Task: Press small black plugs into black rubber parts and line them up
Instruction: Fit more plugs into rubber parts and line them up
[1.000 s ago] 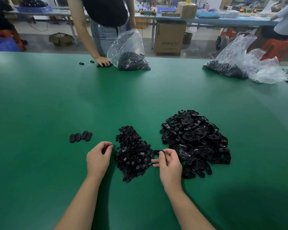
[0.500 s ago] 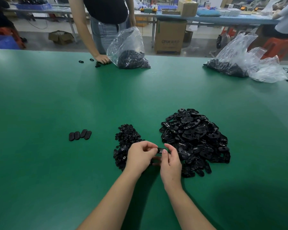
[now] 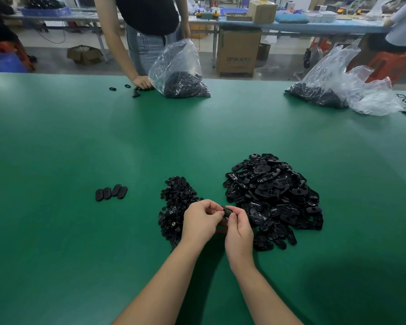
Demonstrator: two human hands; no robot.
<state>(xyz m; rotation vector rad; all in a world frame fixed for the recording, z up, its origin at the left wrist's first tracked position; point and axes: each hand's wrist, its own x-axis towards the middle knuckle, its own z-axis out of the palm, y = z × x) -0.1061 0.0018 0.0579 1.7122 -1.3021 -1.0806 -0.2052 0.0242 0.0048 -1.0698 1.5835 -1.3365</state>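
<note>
Head view: both hands meet just above the table point(image 3: 56, 231), between the two heaps. Right hand point(image 3: 239, 233) pinches a rubber part point(image 3: 227, 211) at its near end; left hand point(image 3: 201, 220) closes on the same part from the left, thumb and forefinger curled over it. Part's long axis runs roughly left-right between the two sets of fingertips, tilted a bit up. Plug itself not visible, likely under the left fingertips, so can't tell whether it is seated. Plug heap point(image 3: 177, 205) lies just left of and partly under the left hand; part heap point(image 3: 273, 198) just right of the right hand, nearer that hand. Row of four finished parts point(image 3: 111, 192) sits well to the left, left hand nearer, long axes pointing away and slightly right; the next one probably goes at its right end. Far side: another person's hand point(image 3: 142, 82) beside a bag point(image 3: 178, 71); second bag point(image 3: 342, 87) far right.
</note>
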